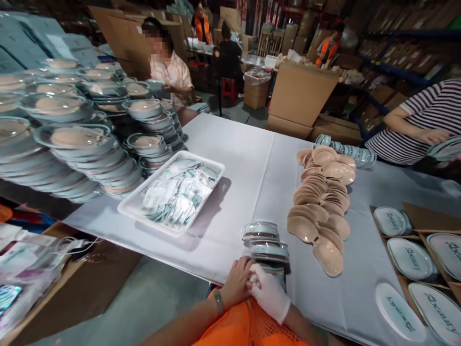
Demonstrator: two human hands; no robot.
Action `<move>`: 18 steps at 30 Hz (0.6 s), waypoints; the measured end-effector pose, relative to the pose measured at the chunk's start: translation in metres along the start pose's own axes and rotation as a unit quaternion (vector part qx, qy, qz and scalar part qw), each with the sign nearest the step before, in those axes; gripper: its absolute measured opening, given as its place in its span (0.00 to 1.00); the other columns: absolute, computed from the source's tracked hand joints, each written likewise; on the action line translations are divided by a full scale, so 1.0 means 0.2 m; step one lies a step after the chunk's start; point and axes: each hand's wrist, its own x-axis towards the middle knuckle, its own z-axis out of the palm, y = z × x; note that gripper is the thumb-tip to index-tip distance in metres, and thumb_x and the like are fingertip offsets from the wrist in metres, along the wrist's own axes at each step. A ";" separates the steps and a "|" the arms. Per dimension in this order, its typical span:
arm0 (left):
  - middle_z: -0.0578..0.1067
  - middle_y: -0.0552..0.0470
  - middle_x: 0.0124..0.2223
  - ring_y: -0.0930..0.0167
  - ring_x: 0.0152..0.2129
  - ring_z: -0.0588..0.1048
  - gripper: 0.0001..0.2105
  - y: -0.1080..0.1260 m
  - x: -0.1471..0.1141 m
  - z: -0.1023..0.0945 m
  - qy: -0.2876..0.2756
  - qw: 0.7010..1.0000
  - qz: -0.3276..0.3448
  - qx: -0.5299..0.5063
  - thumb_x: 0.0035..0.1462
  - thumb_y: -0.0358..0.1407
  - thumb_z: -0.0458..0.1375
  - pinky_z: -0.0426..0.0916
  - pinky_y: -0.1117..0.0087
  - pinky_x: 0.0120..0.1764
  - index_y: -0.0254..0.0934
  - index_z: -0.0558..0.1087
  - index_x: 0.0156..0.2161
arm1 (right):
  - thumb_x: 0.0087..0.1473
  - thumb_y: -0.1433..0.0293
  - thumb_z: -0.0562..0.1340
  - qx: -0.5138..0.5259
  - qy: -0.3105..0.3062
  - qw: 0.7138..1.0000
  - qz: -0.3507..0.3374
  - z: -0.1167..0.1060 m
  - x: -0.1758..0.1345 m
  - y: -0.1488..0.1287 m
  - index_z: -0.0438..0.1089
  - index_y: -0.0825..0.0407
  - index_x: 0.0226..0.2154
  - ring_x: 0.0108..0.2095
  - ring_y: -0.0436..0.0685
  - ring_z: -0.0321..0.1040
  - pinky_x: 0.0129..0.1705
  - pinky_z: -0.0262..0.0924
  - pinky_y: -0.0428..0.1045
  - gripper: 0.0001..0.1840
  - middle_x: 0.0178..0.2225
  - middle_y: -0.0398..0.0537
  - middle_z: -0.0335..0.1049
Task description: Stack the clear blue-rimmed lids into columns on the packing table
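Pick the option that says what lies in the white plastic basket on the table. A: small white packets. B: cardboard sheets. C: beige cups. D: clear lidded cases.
A: the white basket is filled with a heap of small white packets, while the beige cups lie in rows straight on the tablecloth to its right.

Warehouse packing floor. Brown cardboard cartons [300, 93] stacked on the floor and on blue steel racking [403, 67] at the back right. Long counter under a pale grey cloth [248, 158] carries tall stacks of clear oval plastic cases [77, 144] at its left edge and a white plastic basket of sachets [173, 192]. Workers in orange vests [326, 48] at the far tables.
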 end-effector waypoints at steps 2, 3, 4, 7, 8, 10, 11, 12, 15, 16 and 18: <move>0.71 0.32 0.64 0.48 0.60 0.71 0.37 -0.02 0.01 0.03 0.024 1.000 0.008 -0.019 0.53 0.41 0.69 0.68 0.44 0.60 0.37 0.67 0.67 | 0.59 0.60 0.63 0.038 0.121 0.992 -0.001 -0.02 -0.05 0.21 0.74 0.52 0.49 0.46 0.63 0.78 0.51 0.73 0.56 0.19 0.46 0.58 0.80; 0.68 0.29 0.68 0.44 0.65 0.68 0.42 -0.03 0.01 0.04 0.031 0.999 0.014 -0.020 0.51 0.42 0.70 0.65 0.39 0.63 0.37 0.65 0.70 | 0.57 0.55 0.65 0.051 0.199 0.979 0.003 -0.03 -0.07 0.34 0.72 0.54 0.53 0.54 0.68 0.75 0.58 0.71 0.62 0.26 0.54 0.65 0.76; 0.64 0.28 0.72 0.41 0.69 0.62 0.46 -0.03 0.03 0.04 0.031 0.999 0.022 -0.016 0.49 0.41 0.71 0.60 0.34 0.66 0.38 0.62 0.73 | 0.56 0.49 0.65 0.063 0.266 0.962 0.010 -0.03 -0.07 0.45 0.70 0.56 0.57 0.61 0.73 0.70 0.64 0.66 0.67 0.35 0.61 0.71 0.70; 0.48 0.31 0.80 0.35 0.77 0.43 0.55 0.01 0.09 0.02 -0.014 0.999 0.047 -0.006 0.46 0.38 0.72 0.45 0.25 0.69 0.44 0.53 0.77 | 0.58 0.38 0.57 0.146 0.297 0.942 0.056 0.01 -0.01 0.67 0.58 0.63 0.66 0.72 0.76 0.55 0.74 0.50 0.73 0.52 0.71 0.79 0.53; 0.44 0.32 0.81 0.35 0.77 0.39 0.56 0.02 0.12 0.01 -0.034 0.998 0.047 -0.008 0.46 0.37 0.72 0.43 0.24 0.69 0.45 0.51 0.78 | 0.58 0.37 0.55 0.180 0.274 0.942 0.072 0.03 0.03 0.69 0.55 0.64 0.68 0.74 0.76 0.50 0.76 0.46 0.72 0.54 0.73 0.79 0.49; 0.41 0.32 0.81 0.38 0.77 0.37 0.56 0.05 0.15 -0.02 -0.061 0.997 0.033 -0.019 0.47 0.35 0.71 0.44 0.26 0.71 0.43 0.49 0.79 | 0.58 0.34 0.52 0.223 0.236 0.941 0.093 0.08 0.12 0.65 0.55 0.65 0.69 0.76 0.75 0.46 0.78 0.41 0.70 0.57 0.74 0.77 0.48; 0.40 0.33 0.81 0.39 0.78 0.37 0.56 0.05 0.17 -0.04 -0.066 0.997 0.021 -0.023 0.48 0.34 0.70 0.44 0.28 0.71 0.42 0.48 0.79 | 0.57 0.33 0.52 0.232 0.228 0.940 0.099 0.10 0.16 0.61 0.56 0.64 0.69 0.77 0.74 0.45 0.78 0.41 0.69 0.58 0.74 0.75 0.49; 0.40 0.33 0.81 0.41 0.78 0.37 0.56 0.05 0.17 -0.06 -0.067 0.997 0.009 -0.026 0.48 0.32 0.70 0.45 0.30 0.72 0.42 0.48 0.79 | 0.56 0.33 0.52 0.236 0.229 0.939 0.103 0.12 0.19 0.57 0.57 0.64 0.68 0.76 0.74 0.46 0.79 0.42 0.68 0.58 0.74 0.75 0.50; 0.42 0.34 0.81 0.45 0.78 0.40 0.53 0.01 0.18 -0.15 -0.052 0.998 -0.025 -0.018 0.51 0.30 0.68 0.45 0.32 0.73 0.43 0.48 0.79 | 0.55 0.33 0.54 0.248 0.227 0.937 0.096 0.17 0.24 0.48 0.58 0.63 0.67 0.76 0.75 0.48 0.78 0.45 0.67 0.58 0.73 0.75 0.51; 0.44 0.34 0.81 0.45 0.78 0.41 0.52 0.00 0.17 -0.17 -0.041 0.998 -0.037 -0.010 0.52 0.31 0.68 0.44 0.31 0.73 0.43 0.50 0.79 | 0.55 0.34 0.54 0.249 0.219 0.939 0.086 0.19 0.25 0.47 0.57 0.63 0.67 0.76 0.75 0.48 0.78 0.46 0.68 0.57 0.73 0.75 0.51; 0.46 0.31 0.80 0.40 0.77 0.42 0.52 -0.04 0.12 -0.21 -0.006 0.998 -0.067 -0.003 0.52 0.38 0.73 0.39 0.25 0.71 0.44 0.54 0.78 | 0.56 0.35 0.55 0.234 0.229 0.942 0.068 0.19 0.28 0.47 0.57 0.63 0.66 0.75 0.76 0.50 0.76 0.48 0.70 0.55 0.72 0.76 0.51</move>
